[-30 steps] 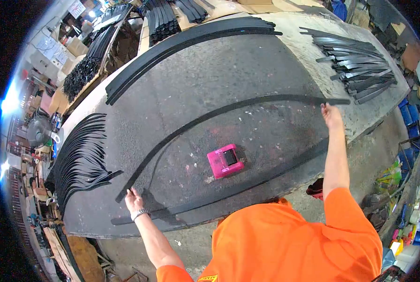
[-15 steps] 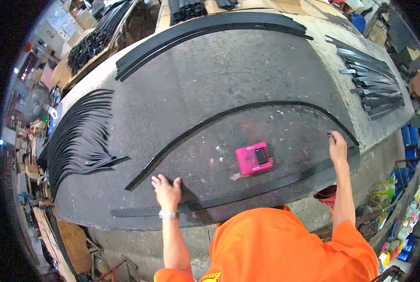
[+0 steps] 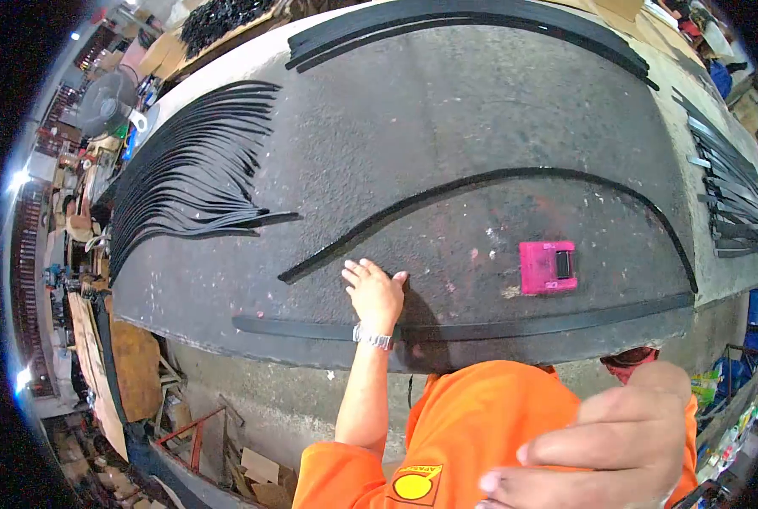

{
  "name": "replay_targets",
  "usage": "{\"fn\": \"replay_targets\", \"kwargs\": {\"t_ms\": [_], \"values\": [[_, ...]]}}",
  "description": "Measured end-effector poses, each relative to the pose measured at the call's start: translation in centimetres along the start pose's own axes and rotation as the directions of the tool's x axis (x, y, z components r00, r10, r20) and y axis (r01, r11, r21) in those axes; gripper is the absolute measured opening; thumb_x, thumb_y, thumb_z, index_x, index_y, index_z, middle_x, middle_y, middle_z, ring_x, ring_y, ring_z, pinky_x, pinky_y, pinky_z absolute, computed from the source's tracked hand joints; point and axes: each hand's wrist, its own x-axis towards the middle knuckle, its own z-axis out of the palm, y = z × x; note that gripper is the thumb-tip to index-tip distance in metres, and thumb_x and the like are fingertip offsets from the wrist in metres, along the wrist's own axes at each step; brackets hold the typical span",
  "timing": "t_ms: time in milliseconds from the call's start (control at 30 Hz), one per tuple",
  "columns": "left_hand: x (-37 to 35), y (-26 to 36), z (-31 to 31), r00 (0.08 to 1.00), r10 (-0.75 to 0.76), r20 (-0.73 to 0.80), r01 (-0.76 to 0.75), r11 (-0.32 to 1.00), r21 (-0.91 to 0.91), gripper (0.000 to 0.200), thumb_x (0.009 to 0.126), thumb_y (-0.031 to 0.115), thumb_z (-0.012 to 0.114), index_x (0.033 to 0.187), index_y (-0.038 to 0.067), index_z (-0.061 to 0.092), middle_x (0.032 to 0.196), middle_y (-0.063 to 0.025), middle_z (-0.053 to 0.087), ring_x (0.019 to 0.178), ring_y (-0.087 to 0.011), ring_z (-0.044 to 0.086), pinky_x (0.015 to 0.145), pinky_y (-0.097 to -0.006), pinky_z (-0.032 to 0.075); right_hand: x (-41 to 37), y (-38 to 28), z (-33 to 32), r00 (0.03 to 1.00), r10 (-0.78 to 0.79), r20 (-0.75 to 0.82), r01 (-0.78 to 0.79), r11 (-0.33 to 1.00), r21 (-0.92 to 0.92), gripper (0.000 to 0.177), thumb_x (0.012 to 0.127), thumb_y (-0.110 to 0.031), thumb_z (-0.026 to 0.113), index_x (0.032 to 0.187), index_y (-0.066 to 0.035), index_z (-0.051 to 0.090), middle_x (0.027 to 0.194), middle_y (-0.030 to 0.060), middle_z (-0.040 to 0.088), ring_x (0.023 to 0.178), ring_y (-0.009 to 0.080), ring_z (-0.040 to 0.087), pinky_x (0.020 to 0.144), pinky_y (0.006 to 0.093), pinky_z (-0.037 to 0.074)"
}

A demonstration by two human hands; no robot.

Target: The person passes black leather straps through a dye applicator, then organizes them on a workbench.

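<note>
My left hand (image 3: 375, 293), with a metal watch on its wrist, is open with its fingers spread over the dark tabletop. It is close to the left end of a curved black strip (image 3: 481, 176) and above a straight flat black strip (image 3: 489, 331) along the near edge. My right hand (image 3: 604, 450) is raised large and close to the camera, in front of the orange shirt. Its fingers are loosely bent, with tips apart, and no held thing shows; the lower part is cut off. A pink device with a black window (image 3: 547, 268) lies inside the curve.
A fanned bundle of black strips (image 3: 201, 161) covers the table's left side. More long strips (image 3: 472, 19) lie along the far edge, and shorter glossy ones (image 3: 731, 187) at the right. A fan (image 3: 112, 102) stands beyond the left edge.
My right hand has left the right end of the curved strip and come up close to the camera. The view has shifted left; my left hand remains above the near strip.
</note>
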Motion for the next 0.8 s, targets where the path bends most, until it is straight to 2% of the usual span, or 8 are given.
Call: {"fn": "replay_targets", "kwargs": {"t_ms": [133,267,367,467,600,700,733,800], "values": [[0.0,-0.3,0.5,0.997,0.040,-0.059,-0.038,0.999,0.020,0.088,0.087,0.056,0.062,0.137,-0.013,0.041,0.144,-0.0392,0.035,0.134,-0.0516,0.037,0.101,-0.0529,0.045,0.3,-0.4,4.2,0.999,0.010,-0.035,-0.007,0.997,0.073,0.018,0.076,-0.018,0.072,0.082,-0.001,0.072,0.079,0.0054,0.067,0.064,0.0111,0.058,0.047,0.0210,0.041],[-0.1,-0.1,0.1,1.000,0.016,-0.010,-0.016,1.000,0.001,0.086,0.089,0.055,0.060,0.140,-0.012,0.040,0.147,-0.0357,0.034,0.137,-0.0497,0.035,0.105,-0.0529,0.042,0.1,0.9,3.2,0.918,-0.067,0.391,0.121,0.986,-0.115,0.021,0.078,-0.023,0.067,0.096,-0.013,0.071,0.100,-0.0006,0.068,0.077,0.0099,0.064,0.054,0.0256,0.043],[-0.7,-0.3,-0.4,0.999,0.020,-0.038,-0.020,1.000,-0.017,0.085,0.086,0.053,0.065,0.137,-0.011,0.043,0.144,-0.0335,0.040,0.135,-0.0479,0.038,0.107,-0.0533,0.040,-1.7,3.3,-0.7,0.824,0.158,0.543,-0.059,0.979,-0.195,0.026,0.076,-0.014,0.068,0.102,-0.012,0.070,0.100,0.0002,0.069,0.079,0.0122,0.065,0.059,0.0264,0.048],[-0.8,-1.5,0.4,0.973,0.176,-0.153,-0.164,0.983,0.088,0.078,0.087,0.051,0.066,0.133,-0.009,0.048,0.139,-0.0291,0.048,0.135,-0.0432,0.040,0.105,-0.0495,0.043,-8.1,7.3,-4.9,0.857,0.467,0.217,-0.326,0.818,-0.475,0.022,0.082,-0.005,0.062,0.103,-0.007,0.069,0.097,0.0086,0.070,0.084,0.0277,0.068,0.070,0.0414,0.054],[0.0,-1.5,0.9,0.998,0.069,-0.010,-0.068,0.991,0.113,0.078,0.092,0.053,0.058,0.140,-0.006,0.043,0.145,-0.0301,0.041,0.135,-0.0476,0.038,0.100,-0.0497,0.048,-22.2,14.4,-12.4,0.597,0.779,-0.194,-0.678,0.360,-0.641,0.028,0.088,-0.017,0.059,0.113,-0.007,0.068,0.110,0.0111,0.069,0.103,0.0308,0.063,0.088,0.0431,0.051],[1.1,-1.5,0.6,0.988,0.103,0.116,-0.134,0.943,0.306,0.088,0.095,0.062,0.044,0.142,-0.011,0.034,0.143,-0.0382,0.037,0.129,-0.0498,0.045,0.098,-0.0446,0.051,-30.9,18.1,-15.6,0.506,0.811,-0.293,-0.576,0.064,-0.815,0.041,0.092,-0.027,0.059,0.127,-0.007,0.060,0.128,0.0119,0.061,0.121,0.0293,0.054,0.100,0.0471,0.042],[1.2,-1.8,1.2,0.993,0.110,0.028,-0.114,0.955,0.273,0.084,0.090,0.055,0.060,0.139,-0.011,0.040,0.137,-0.0360,0.046,0.125,-0.0458,0.050,0.099,-0.0427,0.049,-32.9,18.9,-16.2,0.492,0.814,-0.309,-0.490,-0.035,-0.871,0.046,0.093,-0.030,0.058,0.132,-0.006,0.057,0.134,0.0121,0.058,0.127,0.0289,0.050,0.104,0.0484,0.039],[3.1,-4.9,3.1,0.970,0.238,0.054,-0.242,0.913,0.328,0.087,0.094,0.061,0.048,0.137,-0.014,0.040,0.133,-0.0425,0.045,0.119,-0.0503,0.053,0.096,-0.0475,0.049,-36.3,19.2,-15.9,0.340,0.885,-0.318,-0.473,-0.132,-0.871,0.058,0.096,-0.040,0.051,0.142,-0.005,0.045,0.148,0.0141,0.044,0.137,0.0306,0.038,0.114,0.0517,0.026]]}}
